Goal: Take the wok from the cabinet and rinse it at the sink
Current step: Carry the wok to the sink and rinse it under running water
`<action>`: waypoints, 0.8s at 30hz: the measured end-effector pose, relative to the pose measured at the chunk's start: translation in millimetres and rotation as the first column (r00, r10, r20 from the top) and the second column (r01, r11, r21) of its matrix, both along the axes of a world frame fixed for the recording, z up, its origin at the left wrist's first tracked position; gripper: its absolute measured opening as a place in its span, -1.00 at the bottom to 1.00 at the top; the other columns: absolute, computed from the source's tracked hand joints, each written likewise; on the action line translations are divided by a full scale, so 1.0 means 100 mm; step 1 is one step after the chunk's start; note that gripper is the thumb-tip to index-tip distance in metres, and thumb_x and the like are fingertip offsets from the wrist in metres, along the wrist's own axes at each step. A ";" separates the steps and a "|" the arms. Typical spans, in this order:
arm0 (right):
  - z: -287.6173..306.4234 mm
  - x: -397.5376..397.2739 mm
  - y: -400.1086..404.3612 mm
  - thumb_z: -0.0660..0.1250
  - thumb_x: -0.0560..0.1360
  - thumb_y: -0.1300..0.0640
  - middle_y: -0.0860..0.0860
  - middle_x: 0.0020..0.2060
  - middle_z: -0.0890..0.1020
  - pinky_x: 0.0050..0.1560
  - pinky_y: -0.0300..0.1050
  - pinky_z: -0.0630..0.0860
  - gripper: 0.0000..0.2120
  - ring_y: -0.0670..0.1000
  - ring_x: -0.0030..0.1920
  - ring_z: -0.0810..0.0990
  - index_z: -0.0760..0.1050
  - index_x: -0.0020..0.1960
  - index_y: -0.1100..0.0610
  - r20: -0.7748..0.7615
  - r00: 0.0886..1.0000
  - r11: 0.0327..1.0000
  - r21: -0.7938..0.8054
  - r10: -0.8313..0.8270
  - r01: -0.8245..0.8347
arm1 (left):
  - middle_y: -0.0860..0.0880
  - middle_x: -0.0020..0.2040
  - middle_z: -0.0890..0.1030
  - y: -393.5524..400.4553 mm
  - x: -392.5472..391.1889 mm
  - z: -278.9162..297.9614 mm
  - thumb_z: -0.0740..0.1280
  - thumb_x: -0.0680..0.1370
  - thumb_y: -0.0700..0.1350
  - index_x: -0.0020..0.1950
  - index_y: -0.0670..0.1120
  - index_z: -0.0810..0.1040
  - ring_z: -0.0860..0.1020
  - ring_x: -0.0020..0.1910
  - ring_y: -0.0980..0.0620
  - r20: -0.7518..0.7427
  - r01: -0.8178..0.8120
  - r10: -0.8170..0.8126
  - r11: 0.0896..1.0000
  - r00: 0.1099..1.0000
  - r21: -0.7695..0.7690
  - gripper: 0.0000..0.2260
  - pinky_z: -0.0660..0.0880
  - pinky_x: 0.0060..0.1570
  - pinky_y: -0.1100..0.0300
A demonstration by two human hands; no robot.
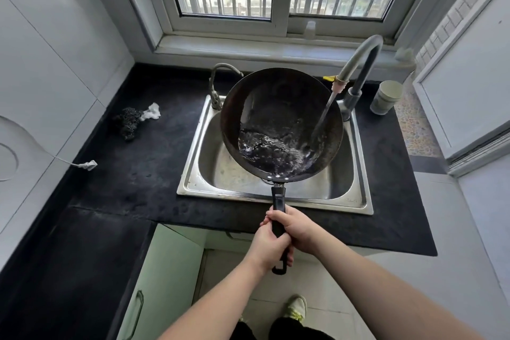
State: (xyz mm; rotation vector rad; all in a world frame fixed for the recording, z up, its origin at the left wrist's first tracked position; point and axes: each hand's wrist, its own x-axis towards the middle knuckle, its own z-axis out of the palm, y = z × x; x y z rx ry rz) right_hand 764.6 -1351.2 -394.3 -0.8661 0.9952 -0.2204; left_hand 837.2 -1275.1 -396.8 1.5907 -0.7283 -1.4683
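A dark round wok (pixel 278 102) hangs over the steel sink (pixel 193 174), tilted toward me. Water pools and splashes in its near half. A stream runs into it from the tall grey faucet (pixel 361 63) at the sink's back right. The wok's black handle (pixel 278 201) points at me. My left hand (pixel 271 250) grips the handle's lower end. My right hand (pixel 296 226) wraps the handle just above it, and the two hands touch.
A second small tap (pixel 218 83) stands at the sink's back left. On the black counter lie a dark scrubber with a white cloth (pixel 135 120) at left and a pale cup (pixel 386 96) at right. A window sits behind; cabinet doors below.
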 end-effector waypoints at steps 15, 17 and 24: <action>-0.16 0.03 -0.32 0.26 0.57 0.22 0.08 -0.23 0.60 -0.22 -0.15 0.51 -0.87 0.01 -0.26 0.55 0.48 -0.15 0.17 -0.003 1.000 1.000 -0.023 0.016 -0.016 | -0.12 -0.56 0.47 -0.33 0.06 -0.26 0.27 0.40 -0.29 -0.19 -0.13 0.51 0.43 -0.65 -0.06 0.092 0.016 -0.013 0.999 0.996 -0.034 -0.92 0.44 -0.54 0.17; -0.17 0.04 -0.37 0.27 0.56 0.22 0.09 -0.21 0.61 -0.17 -0.14 0.51 -0.88 0.01 -0.22 0.56 0.50 -0.15 0.17 -0.017 0.999 0.998 -0.058 0.028 -0.029 | -0.11 -0.57 0.46 -0.38 0.07 -0.26 0.27 0.42 -0.31 -0.17 -0.11 0.50 0.43 -0.67 -0.02 0.086 0.007 -0.003 0.999 0.996 -0.041 -0.89 0.40 -0.59 0.23; -0.15 0.11 -0.56 0.27 0.56 0.24 0.00 -0.24 0.64 -0.16 -0.24 0.53 -0.97 -0.06 -0.22 0.58 0.46 -0.07 0.17 -0.048 0.998 0.987 -0.149 0.046 -0.053 | -0.16 -0.55 0.48 -0.56 0.15 -0.34 0.30 0.43 -0.25 -0.14 -0.13 0.54 0.43 -0.66 -0.06 0.093 -0.015 0.021 0.998 0.995 -0.063 -0.93 0.37 -0.61 0.23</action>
